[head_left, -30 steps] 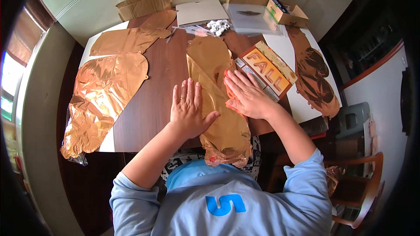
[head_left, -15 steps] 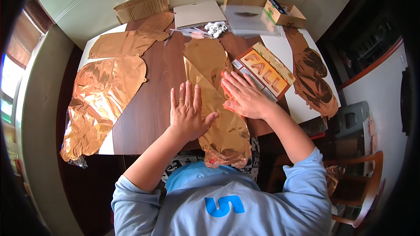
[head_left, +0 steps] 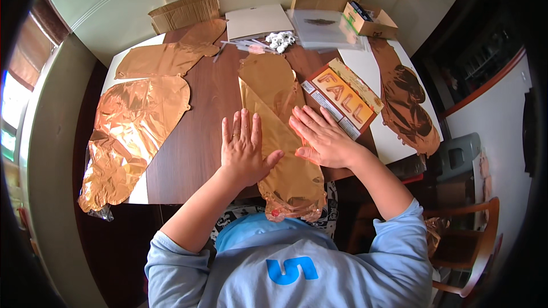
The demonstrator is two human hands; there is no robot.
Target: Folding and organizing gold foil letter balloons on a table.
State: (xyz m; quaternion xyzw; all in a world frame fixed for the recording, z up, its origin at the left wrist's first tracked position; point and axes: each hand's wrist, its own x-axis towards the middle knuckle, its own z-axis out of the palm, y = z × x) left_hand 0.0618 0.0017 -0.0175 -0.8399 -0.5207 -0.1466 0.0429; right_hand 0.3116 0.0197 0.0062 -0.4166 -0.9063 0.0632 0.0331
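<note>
A flat copper-gold foil balloon lies lengthwise in front of me, its crumpled near end hanging over the table edge. My left hand rests flat along its left edge, fingers stretched out and holding nothing. On the right edge lies my right hand, also flat with fingers extended. Orange-red light shows on the foil around that hand. Just beyond my right fingers is a printed card with orange letter-balloon pictures.
More foil balloons lie on the table: a large one and a smaller one at left, another at right. At the back are white curled pieces, straws, clear plastic sheets and an open cardboard box.
My right hand has slid slightly toward me along the balloon's right edge. My left hand stays almost where it was.
</note>
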